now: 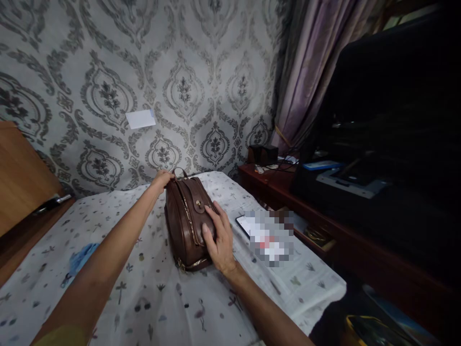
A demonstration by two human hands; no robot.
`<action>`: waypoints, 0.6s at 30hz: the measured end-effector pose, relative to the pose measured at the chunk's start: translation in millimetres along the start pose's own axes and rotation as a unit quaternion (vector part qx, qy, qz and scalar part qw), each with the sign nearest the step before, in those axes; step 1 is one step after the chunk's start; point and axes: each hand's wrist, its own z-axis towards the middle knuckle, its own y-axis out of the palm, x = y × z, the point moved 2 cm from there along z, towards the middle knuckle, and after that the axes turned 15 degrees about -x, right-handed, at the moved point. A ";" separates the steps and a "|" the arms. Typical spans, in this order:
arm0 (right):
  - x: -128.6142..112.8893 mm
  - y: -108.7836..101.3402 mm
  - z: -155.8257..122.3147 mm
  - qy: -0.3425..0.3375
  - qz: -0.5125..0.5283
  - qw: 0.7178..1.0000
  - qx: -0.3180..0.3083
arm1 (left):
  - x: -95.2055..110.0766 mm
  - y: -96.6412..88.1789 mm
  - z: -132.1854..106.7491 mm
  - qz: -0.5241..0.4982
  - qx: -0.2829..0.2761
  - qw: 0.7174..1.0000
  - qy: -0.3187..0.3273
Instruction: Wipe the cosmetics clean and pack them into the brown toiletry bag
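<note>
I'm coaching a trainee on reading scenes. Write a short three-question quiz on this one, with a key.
1. True or false: the sheet under the brown bag is plain black.
2. What lies on the sheet just right of the bag? A) a mug; B) a phone; C) a shoe.
3. Fill in: the ____ hand is nearer the loop handle.

Key
1. False; it is white with small printed figures.
2. B.
3. Left; the left hand is at the bag's far end, the right hand at its nearer part.
</note>
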 end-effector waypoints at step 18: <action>-4.7 -6.1 2.4 -0.036 -0.018 0.999 -0.015 | 30.9 23.7 50.0 0.085 -0.109 0.990 0.003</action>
